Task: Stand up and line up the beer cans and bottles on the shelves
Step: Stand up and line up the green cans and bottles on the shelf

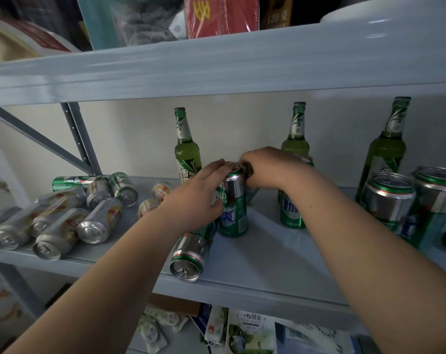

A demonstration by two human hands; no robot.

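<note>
Left grip point(204, 192) wrapped around upright green can point(232, 208); right grip point(265, 167) closed over its rim. Set flat, steady, clear of fallen can point(191, 254) just before it.

Grey metal shelving unit point(217, 65), painted boards, a perforated upright point(76, 134) and a diagonal brace point(38, 139) at left. Plain off-white wall point(130, 139) behind. Upper shelf carries a red package point(217, 16) and a teal box point(94, 24). Lower level holds printed packets point(250, 333), possibly food. Light dim, flat.
</note>
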